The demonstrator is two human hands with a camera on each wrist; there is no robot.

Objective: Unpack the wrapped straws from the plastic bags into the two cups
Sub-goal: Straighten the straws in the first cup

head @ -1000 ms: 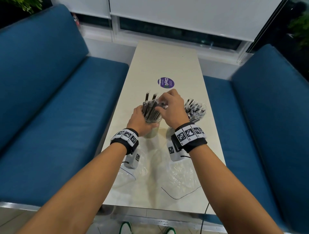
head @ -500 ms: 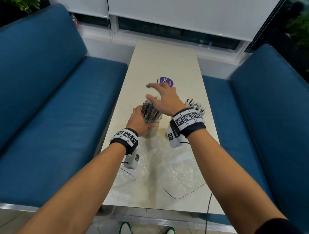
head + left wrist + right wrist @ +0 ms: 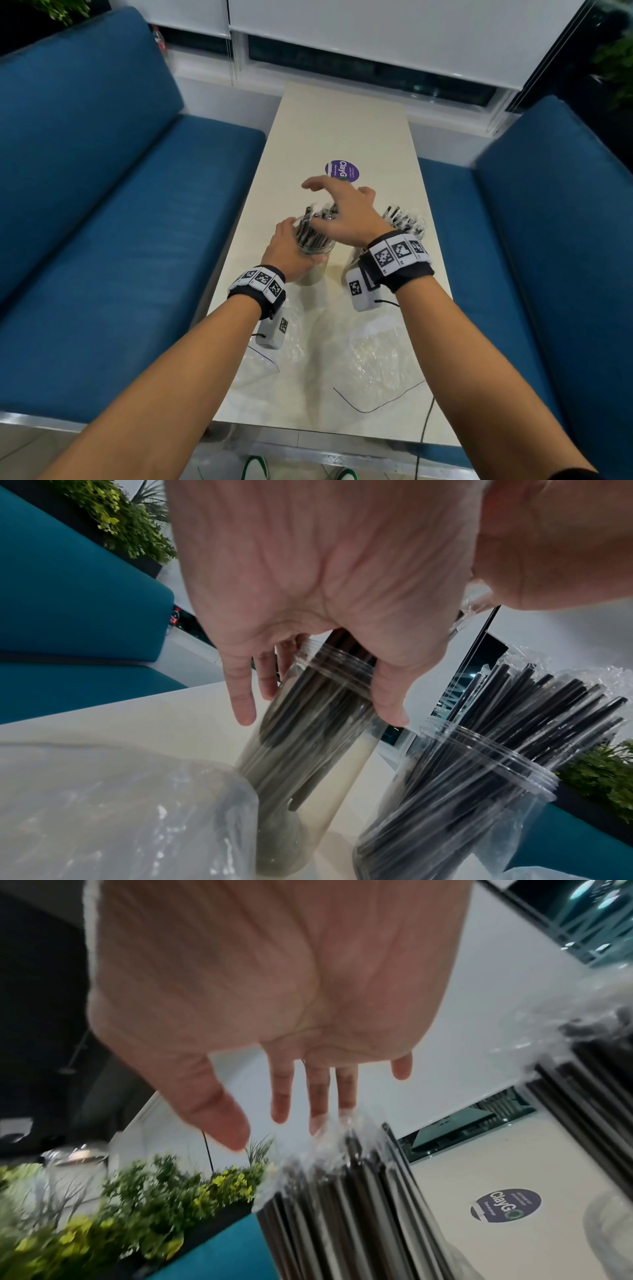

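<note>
My left hand (image 3: 291,243) grips the left clear cup (image 3: 308,750) near its rim. The cup stands on the table, packed with black wrapped straws (image 3: 313,229). Just above those straw tops hovers my right hand (image 3: 337,209), with fingers (image 3: 316,1096) straight and spread and nothing in it. The second clear cup (image 3: 406,224) stands to the right, also full of wrapped straws (image 3: 514,710). Two crumpled clear plastic bags (image 3: 376,359) lie flat on the table near me, and I see no straws in them.
The long cream table (image 3: 342,130) runs away from me with a round purple sticker (image 3: 342,170) beyond the cups. Blue benches (image 3: 120,222) flank both sides. A thin black cable (image 3: 376,404) trails over the near table edge.
My right hand let go of the straws at the left cup's top, opened and rose above them. The straws that stuck up have dropped level with the rest. The left hand kept its hold.
</note>
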